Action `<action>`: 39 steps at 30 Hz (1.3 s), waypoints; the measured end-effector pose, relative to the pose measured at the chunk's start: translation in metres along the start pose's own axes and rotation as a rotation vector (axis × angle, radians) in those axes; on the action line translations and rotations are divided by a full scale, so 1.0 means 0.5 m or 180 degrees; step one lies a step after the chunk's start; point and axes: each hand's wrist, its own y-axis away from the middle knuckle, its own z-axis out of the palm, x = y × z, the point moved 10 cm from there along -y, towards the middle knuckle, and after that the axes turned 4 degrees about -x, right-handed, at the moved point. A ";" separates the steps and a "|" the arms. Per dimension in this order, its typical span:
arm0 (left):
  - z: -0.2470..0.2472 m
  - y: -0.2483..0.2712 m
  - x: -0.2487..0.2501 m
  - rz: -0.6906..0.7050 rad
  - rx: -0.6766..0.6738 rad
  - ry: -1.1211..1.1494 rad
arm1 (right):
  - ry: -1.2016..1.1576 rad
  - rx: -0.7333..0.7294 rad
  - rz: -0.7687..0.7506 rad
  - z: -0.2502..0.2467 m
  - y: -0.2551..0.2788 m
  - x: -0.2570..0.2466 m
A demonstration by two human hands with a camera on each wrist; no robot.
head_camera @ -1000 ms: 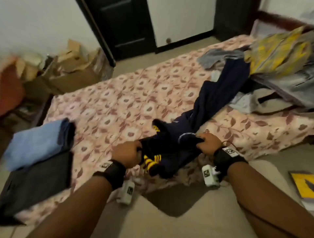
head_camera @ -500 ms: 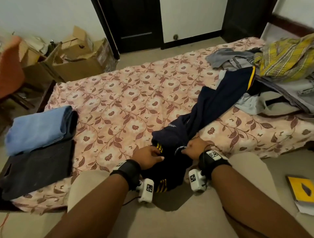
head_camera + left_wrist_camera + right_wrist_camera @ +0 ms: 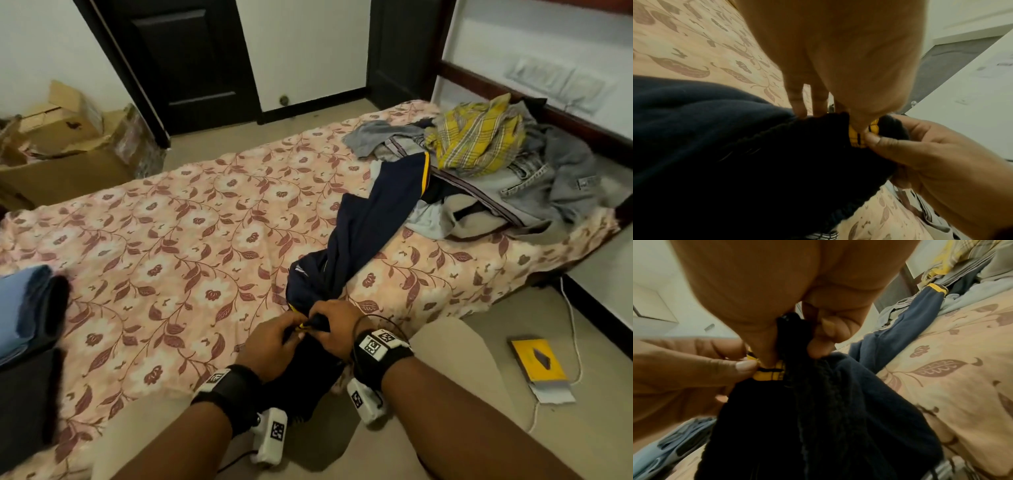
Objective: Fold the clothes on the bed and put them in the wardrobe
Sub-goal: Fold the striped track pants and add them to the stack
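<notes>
A navy garment [image 3: 363,222] with yellow trim trails from the clothes pile [image 3: 496,164] at the bed's far right down to the near edge of the floral bed [image 3: 171,240]. Its bunched end hangs over that edge. My left hand [image 3: 274,337] and right hand [image 3: 337,325] meet there, each pinching the yellow-striped band [image 3: 857,139]. In the left wrist view my left hand [image 3: 857,128] pinches the band from above. In the right wrist view my right hand [image 3: 793,345] grips dark fabric [image 3: 838,402] beside the band. Folded blue [image 3: 20,308] and dark [image 3: 24,404] clothes lie at the bed's left.
Cardboard boxes [image 3: 65,147] stand on the floor beyond the bed's left end. A dark door [image 3: 191,58] is at the back. A yellow booklet [image 3: 537,359] and a white cable [image 3: 572,325] lie on the floor at right. My knees press close to the bed.
My hands have come together from about a hand's width apart and now pinch the yellow-striped band side by side. The garment's end hangs lower over the bed edge.
</notes>
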 end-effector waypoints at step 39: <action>-1.012 0.083 0.537 0.1359 0.1297 -0.4513 | 0.1911 0.0582 -0.1626 -0.728 0.031 -0.394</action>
